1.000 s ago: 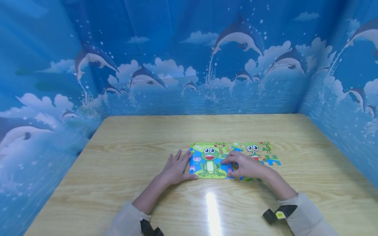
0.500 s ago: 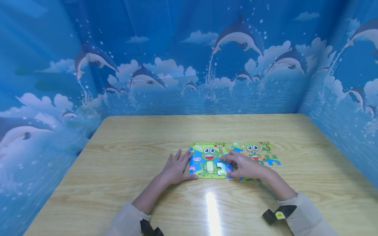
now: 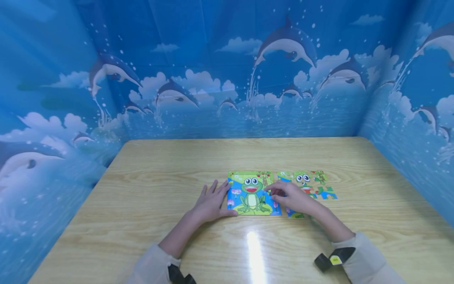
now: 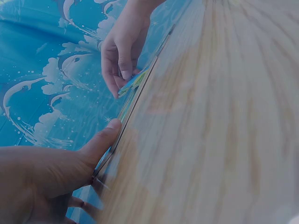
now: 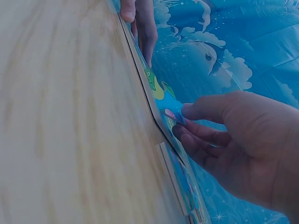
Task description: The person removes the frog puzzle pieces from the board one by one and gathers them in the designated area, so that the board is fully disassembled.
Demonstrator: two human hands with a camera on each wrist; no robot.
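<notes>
A frog jigsaw puzzle (image 3: 252, 199) in a thin board lies at the middle of the table. My left hand (image 3: 209, 205) rests at its left side, fingers spread, with the fingertips at the upper left edge and the thumb at the lower left corner. My right hand (image 3: 294, 197) is over the puzzle's right edge. In the right wrist view its thumb and fingers pinch a blue puzzle piece (image 5: 172, 108) with a pink flower, tilted up from the board. The left wrist view also has this piece (image 4: 130, 85) raised under the right hand's fingertips.
Several loose puzzle pieces (image 3: 326, 193) lie to the right of the puzzle, some showing the frog's eyes (image 3: 303, 178) and mouth. The right hand partly hides them. A wooden table (image 3: 170, 161) carries everything, and a blue dolphin curtain (image 3: 213, 79) stands behind and at both sides.
A piece at the puzzle's lower right shone with glare half a second ago; the glare is gone. The right hand's thumb has moved up off the lower right corner. The left hand stays put.
</notes>
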